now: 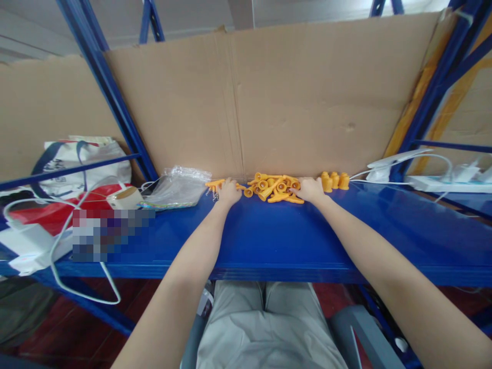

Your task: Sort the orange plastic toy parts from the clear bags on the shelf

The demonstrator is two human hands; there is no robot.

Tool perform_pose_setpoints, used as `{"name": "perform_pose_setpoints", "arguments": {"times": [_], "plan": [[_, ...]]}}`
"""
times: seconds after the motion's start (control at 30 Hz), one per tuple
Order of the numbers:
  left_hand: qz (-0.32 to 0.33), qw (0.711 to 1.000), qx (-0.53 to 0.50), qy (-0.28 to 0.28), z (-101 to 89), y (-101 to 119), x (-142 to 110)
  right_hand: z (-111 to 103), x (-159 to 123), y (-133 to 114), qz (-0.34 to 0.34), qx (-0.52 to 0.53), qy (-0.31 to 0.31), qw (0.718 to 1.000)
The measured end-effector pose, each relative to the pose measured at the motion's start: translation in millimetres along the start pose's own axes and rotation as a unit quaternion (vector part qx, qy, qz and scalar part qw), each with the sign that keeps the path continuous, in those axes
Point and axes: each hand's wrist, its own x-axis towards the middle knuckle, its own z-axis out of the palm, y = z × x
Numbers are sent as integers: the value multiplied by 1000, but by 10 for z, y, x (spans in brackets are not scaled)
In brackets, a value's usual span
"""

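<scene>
My left hand [229, 191] lies over a few yellow plastic pieces at the back of the blue shelf, its fingers mostly hidden behind the back of the hand. Small metal chains [213, 193] hang from the yellow pieces [214, 183] just left of it. Against the right side of a heap of yellow funnel-shaped plastic parts [271, 188] rests my right hand [311, 189], thumb stretched out towards the parts and fingers apart from it. Several short yellow bottle-shaped pieces [335, 181] stand upright right of that hand.
Clear plastic bags [179, 187] lie left of my left hand. White cables, a charger [28, 241], a red bag [49, 215] and a white tote [92, 166] crowd the far left. Cardboard [307, 97] walls the back. A power strip [426, 183] sits at right.
</scene>
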Motion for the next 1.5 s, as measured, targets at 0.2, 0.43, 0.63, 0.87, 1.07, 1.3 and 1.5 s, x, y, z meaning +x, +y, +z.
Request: {"name": "perform_pose_setpoints", "arguments": {"times": [0.2,0.43,0.63,0.87,1.07,1.3,1.5], "plan": [[103,991,-60,52,-41,169,-42,-49,-4,-18,26,12,37,999],[227,967,-88,69,-83,286,-91,-92,30,37,-31,52,162,985],[337,933,-106,64,-35,389,-130,-85,46,4,-220,78,239,943],[362,921,-88,113,38,461,-127,-76,55,-101,-353,77,278,890],[365,920,-49,135,-2,433,-108,-42,62,-83,-322,87,257,907],[402,901,-47,158,-15,437,-118,-76,24,-195,-339,87,220,910],[409,897,-53,159,-14,427,-109,-120,6,-299,-333,43,202,920]]}}
